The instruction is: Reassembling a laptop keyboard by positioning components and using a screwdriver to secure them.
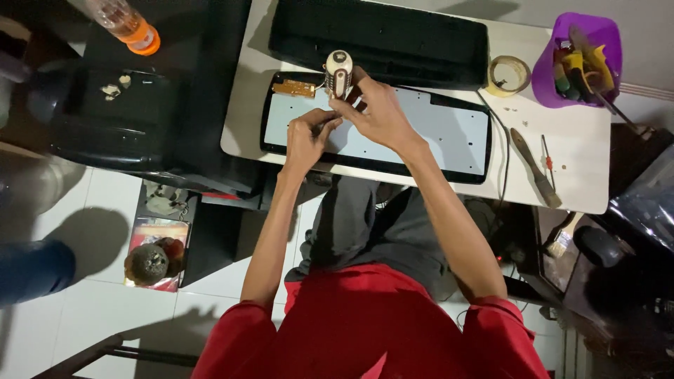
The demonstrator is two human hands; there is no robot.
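Observation:
My right hand grips a small cream-coloured tool with a rounded top, held upright over the left part of an opened keyboard base with a pale inner sheet. My left hand is pinched shut just below the tool, fingers touching my right hand; what it holds is too small to see. A small brown circuit board sits at the base's top left corner. The black keyboard top cover lies behind it on the white table.
A roll of tape, a purple cup of tools, a wooden-handled brush and a thin screwdriver are at the table's right. A bottle with an orange cap stands on a dark surface to the left. Another brush lies below.

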